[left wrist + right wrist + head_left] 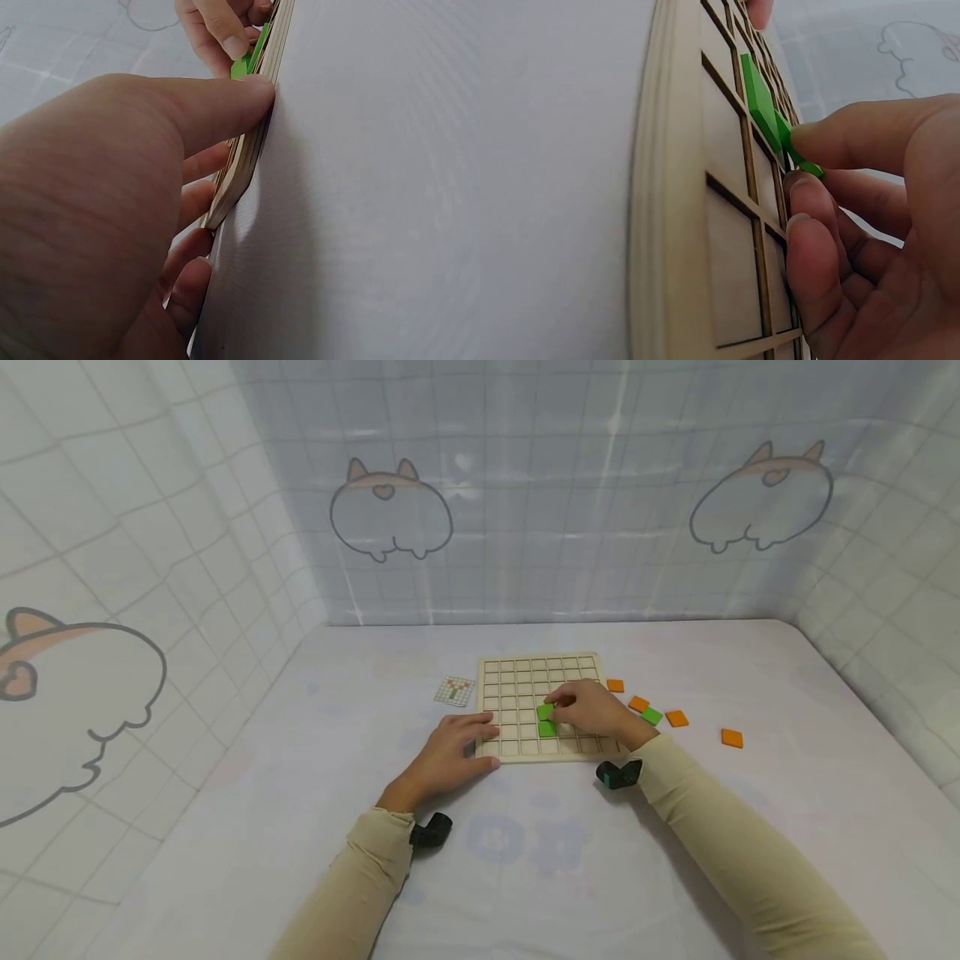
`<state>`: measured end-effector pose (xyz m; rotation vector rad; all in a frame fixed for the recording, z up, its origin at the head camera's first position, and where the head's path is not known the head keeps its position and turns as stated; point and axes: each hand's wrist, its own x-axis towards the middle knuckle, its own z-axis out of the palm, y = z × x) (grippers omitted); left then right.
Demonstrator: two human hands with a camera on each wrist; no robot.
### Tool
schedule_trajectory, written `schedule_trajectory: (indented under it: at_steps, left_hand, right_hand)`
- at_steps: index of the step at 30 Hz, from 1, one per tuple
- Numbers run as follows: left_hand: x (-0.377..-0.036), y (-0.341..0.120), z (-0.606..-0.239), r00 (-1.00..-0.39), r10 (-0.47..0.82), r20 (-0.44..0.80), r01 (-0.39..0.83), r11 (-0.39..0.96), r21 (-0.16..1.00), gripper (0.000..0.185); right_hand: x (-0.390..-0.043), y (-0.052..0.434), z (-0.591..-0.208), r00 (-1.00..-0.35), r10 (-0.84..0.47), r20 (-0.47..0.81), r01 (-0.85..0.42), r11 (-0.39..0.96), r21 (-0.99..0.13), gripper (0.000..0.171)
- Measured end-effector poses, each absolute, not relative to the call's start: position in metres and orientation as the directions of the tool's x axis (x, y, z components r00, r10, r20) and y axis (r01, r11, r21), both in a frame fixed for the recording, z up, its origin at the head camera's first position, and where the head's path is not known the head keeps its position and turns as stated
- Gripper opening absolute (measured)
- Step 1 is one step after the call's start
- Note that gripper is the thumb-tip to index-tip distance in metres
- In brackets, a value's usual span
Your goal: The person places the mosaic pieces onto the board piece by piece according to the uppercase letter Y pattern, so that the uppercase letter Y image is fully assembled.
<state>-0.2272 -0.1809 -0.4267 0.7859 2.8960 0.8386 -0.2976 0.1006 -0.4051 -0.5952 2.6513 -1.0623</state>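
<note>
Pinching a green tile (799,154) in my right hand (596,710), I tip it into a cell of the wooden grid board (525,681), beside one green tile already seated (547,729). My left hand (453,752) lies flat, fingers steadying the board's near left edge. Four orange tiles (677,718) and one green tile (652,716) wait on the bench (787,793), so I judge most cells are still unfilled.

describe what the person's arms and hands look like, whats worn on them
Both arms wear long beige sleeves, left and right, reaching the wrists. Each wrist carries a small black camera unit: left, right, the right one with a teal patch. The left hand and right hand are bare: no gloves, no rings visible.
</note>
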Motion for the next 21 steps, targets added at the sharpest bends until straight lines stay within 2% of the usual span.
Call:
schedule_trajectory:
  at_steps: [21]
  left_hand:
    - [-0.2257,-0.1796,-0.4261,-0.875,0.471,0.109,0.458,0.733,0.503,0.052]
  right_hand:
    - [-0.3007,0.1002,-0.4076,-0.889,-0.452,-0.065,-0.291,0.670,-0.683,0.033]
